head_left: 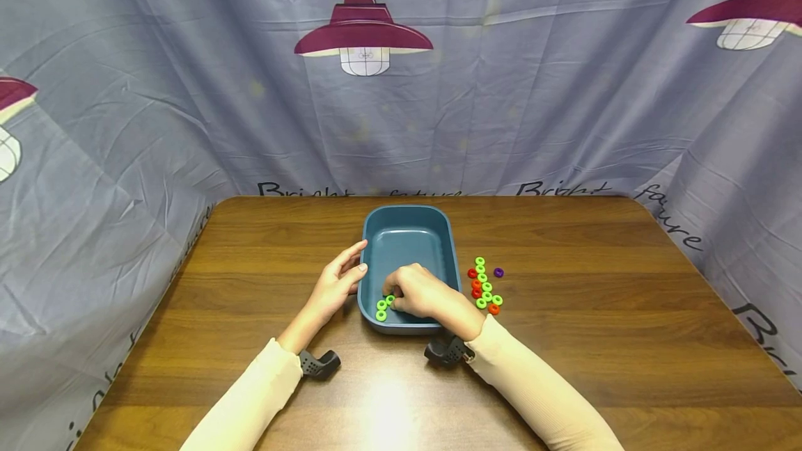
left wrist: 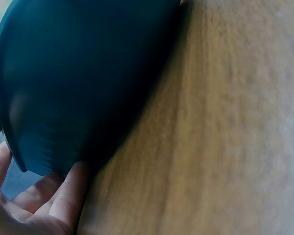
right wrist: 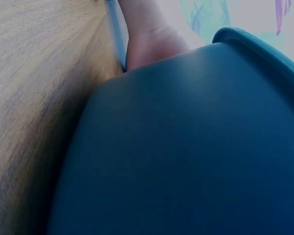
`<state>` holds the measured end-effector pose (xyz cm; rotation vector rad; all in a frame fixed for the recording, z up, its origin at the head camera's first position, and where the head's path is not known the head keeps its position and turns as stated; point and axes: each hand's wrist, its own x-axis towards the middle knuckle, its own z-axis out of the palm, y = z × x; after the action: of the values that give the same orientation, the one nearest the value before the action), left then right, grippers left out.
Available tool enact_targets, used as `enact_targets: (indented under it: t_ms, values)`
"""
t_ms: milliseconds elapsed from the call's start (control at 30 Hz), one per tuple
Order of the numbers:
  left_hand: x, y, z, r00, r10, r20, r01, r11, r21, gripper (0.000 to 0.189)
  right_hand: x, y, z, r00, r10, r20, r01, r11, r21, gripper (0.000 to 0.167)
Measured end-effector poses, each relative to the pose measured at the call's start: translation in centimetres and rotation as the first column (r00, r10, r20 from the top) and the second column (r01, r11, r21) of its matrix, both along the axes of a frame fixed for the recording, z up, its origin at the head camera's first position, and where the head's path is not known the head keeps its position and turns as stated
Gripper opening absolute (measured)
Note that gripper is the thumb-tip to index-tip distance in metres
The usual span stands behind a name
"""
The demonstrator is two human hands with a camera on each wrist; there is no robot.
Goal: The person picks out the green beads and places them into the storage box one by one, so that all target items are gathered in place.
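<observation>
a deep blue rectangular tray with rounded corners and a smooth plastic-looking surface (head_left: 407, 246) stands at the centre of the frame, on a brown wood-grain tabletop (head_left: 595, 284). the person's left hand (head_left: 333, 285) is at the tray's left side, just left of centre; its grip is loose, the fingers extended and resting against the outer wall, as the left wrist view also shows. the right hand (head_left: 421, 291) reaches into the tray's lower part, fingers bent downward beside a few small, bright green plastic-looking rings (head_left: 381, 305) in the tray's lower left corner. its fingertips are partly hidden, and the right wrist view is mostly filled by the tray's outer wall, so i cannot tell whether its grip has a ring in it.

right of the tray, a loose cluster of similar small green rings (head_left: 486, 287) lies with red and orange-red rings (head_left: 494, 309), and one purple ring (head_left: 498, 272) sits at the cluster's upper right. across the top of the frame hangs a grey-blue fabric curtain (head_left: 501, 124) printed with dark red lamps.
</observation>
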<state>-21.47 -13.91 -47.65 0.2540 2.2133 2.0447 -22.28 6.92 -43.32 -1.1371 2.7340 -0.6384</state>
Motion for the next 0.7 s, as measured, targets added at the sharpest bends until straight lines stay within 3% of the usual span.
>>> enact_targets:
  t_ms: [333, 567, 700]
  values:
    - [0.0, -0.1, 0.0, 1.0, -0.004, -0.001, 0.004, 1.0, 0.004, 0.052, -0.3, 0.3, 0.0, 1.0, -0.021, 0.006, 0.021, 1.0, -0.004, 0.014]
    - [0.0, -0.1, 0.0, 1.0, -0.009, -0.007, 0.009, 1.0, 0.0, 0.052, -0.6, 0.9, 0.7, 0.999, -0.032, 0.003, 0.032, 0.999, 0.002, 0.016]
    - [0.0, 0.0, 0.1, 1.0, -0.013, -0.004, 0.013, 1.0, 0.008, 0.053, -0.8, 1.9, 1.5, 0.999, -0.041, -0.014, 0.041, 0.998, -0.049, 0.018]
